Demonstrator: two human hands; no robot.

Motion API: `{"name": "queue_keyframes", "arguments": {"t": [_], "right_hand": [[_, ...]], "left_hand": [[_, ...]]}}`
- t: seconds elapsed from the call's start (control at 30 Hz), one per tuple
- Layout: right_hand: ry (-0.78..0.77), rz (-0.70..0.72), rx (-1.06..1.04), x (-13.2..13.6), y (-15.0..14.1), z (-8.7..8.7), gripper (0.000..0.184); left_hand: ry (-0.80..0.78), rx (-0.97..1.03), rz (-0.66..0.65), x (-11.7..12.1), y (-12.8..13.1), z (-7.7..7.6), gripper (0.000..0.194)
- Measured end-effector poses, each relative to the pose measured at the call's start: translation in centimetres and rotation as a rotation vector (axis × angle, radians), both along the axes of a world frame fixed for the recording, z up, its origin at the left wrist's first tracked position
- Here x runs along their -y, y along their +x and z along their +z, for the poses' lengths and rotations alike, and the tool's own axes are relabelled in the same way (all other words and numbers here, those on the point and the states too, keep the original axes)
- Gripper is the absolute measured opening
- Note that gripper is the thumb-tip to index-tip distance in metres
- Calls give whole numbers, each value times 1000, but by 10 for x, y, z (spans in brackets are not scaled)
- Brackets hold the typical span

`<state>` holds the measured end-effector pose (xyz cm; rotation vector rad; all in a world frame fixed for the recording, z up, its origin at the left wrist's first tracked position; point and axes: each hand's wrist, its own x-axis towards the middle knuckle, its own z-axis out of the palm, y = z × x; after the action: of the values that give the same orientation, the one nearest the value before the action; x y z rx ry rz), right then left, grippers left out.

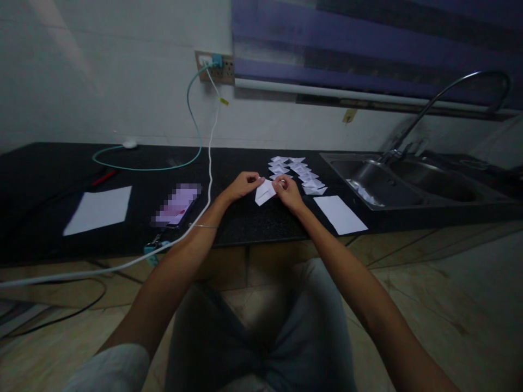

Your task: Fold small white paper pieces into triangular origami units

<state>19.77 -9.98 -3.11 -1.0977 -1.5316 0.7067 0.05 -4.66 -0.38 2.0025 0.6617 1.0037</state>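
Between my two hands is a folded piece of white paper [265,193], held just above or on the black countertop [245,228]. My left hand [244,185] pinches its upper left corner between thumb and fingers. At the upper right edge, my right hand [288,193] has its thumb and fingers closed on the same piece. Right behind my hands lie two rows of small folded white paper pieces [304,173], partly hidden by my right hand. A flat white sheet [340,214] rests to the right of my right hand.
Left of me lie a phone [180,204] with a lit screen and a larger white sheet [100,209]. A white cable [210,163] runs from the wall socket [216,66] across my left forearm. A teal cable [151,169] loops behind. The metal sink [384,185] is at right.
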Motion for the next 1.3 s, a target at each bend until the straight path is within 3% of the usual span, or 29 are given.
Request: {"name": "queue_keyframes", "arguments": {"t": [0.13,0.23,0.33,0.43,0.57,0.8,0.93,1.17,1.3], "right_hand": [[86,-106,-26,0,0,4,30],[81,-119,-24,-2,0,2,30],[36,-131,-57,-7,2,-4,44],[6,-124,-15,-11,3,-11,64],[67,-85,164,-12,4,-16,67],[206,15,341,-4,0,-12,58],[249,-18,355,0,-3,-8,54],[311,-161,350,1,-1,-4,44],[338,-128,424,4,-2,-5,49]], "left_hand": [[-126,-122,-196,9,0,5,41],[-168,-168,-258,13,1,8,43],[-137,-139,-194,13,2,6,42],[-57,-64,-47,7,3,3,43],[47,-44,92,-2,2,-3,44],[-46,-231,-40,-6,0,-10,42],[-67,-230,-51,-8,0,-9,43],[-27,-196,1,-6,3,-10,46],[26,-177,71,-10,3,-13,51]]}}
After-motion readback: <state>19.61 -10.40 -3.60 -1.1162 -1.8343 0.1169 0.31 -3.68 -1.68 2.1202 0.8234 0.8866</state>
